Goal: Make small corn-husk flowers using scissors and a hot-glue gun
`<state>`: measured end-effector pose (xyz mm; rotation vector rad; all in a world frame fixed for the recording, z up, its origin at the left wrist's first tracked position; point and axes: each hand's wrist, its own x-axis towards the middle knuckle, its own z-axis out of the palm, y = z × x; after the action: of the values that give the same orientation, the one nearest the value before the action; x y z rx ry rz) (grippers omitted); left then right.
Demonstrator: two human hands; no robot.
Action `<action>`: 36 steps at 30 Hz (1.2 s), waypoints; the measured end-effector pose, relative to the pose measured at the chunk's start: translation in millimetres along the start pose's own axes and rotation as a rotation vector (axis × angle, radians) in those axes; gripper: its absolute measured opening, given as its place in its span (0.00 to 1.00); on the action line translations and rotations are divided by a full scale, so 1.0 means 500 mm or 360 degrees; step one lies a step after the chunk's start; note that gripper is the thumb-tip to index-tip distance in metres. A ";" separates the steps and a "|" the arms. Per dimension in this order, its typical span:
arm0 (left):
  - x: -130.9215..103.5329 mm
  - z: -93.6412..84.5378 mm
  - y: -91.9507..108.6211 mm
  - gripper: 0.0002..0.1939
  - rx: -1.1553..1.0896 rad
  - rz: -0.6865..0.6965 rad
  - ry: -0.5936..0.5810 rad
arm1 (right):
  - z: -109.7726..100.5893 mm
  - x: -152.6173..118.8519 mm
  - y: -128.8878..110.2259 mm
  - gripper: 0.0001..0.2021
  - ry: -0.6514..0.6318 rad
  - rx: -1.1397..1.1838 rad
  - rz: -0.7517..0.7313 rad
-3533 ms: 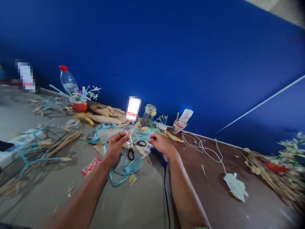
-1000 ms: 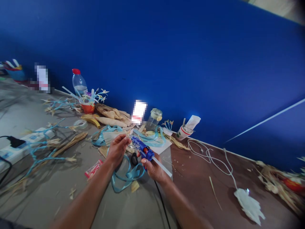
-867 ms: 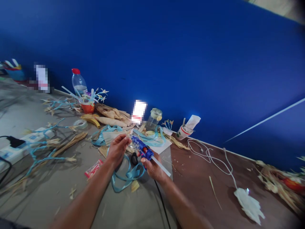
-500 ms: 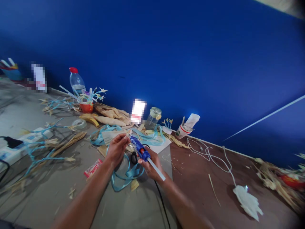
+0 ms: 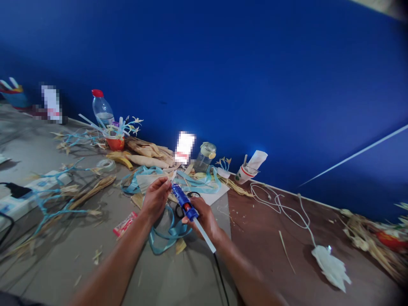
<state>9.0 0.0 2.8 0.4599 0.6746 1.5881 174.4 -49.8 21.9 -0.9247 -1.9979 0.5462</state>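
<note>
My right hand [image 5: 204,217] is closed around a blue hot glue gun [image 5: 181,196], and a whitish glue stick [image 5: 205,236] juts from its rear end. The gun's front points away from me, up to the fingertips of my left hand [image 5: 157,197]. Those fingers are pinched together by the nozzle on a small pale piece, too small to make out. Light blue ribbon [image 5: 170,233] lies in loops below and behind both hands. Black scissors handles [image 5: 179,211] show between the hands, partly hidden by the gun.
Dried corn husks [image 5: 149,153], a lidded jar [image 5: 205,156] and a red cup [image 5: 115,142] line the blue wall. Blue-wrapped stems [image 5: 60,211] and a power strip [image 5: 47,187] lie left. At right are a paper cup [image 5: 245,173] and white cable [image 5: 287,212]. The gun's black cord [image 5: 219,272] trails toward me.
The rear of the glue gun has shifted slightly left and toward me with my right hand. My left hand stays pinched in nearly the same place.
</note>
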 end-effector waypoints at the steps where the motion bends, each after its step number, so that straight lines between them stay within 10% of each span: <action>1: 0.001 -0.001 -0.001 0.13 0.0003 0.0004 -0.0015 | -0.002 0.001 0.000 0.21 0.0006 -0.0008 0.0002; 36: 0.001 0.004 0.008 0.15 -0.0046 -0.0049 -0.0007 | -0.009 0.006 -0.006 0.16 -0.0042 -0.0091 -0.0062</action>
<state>7.3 0.5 6.6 0.4294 0.6516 1.5654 175.8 -49.1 27.7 -0.9156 -2.0602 0.4838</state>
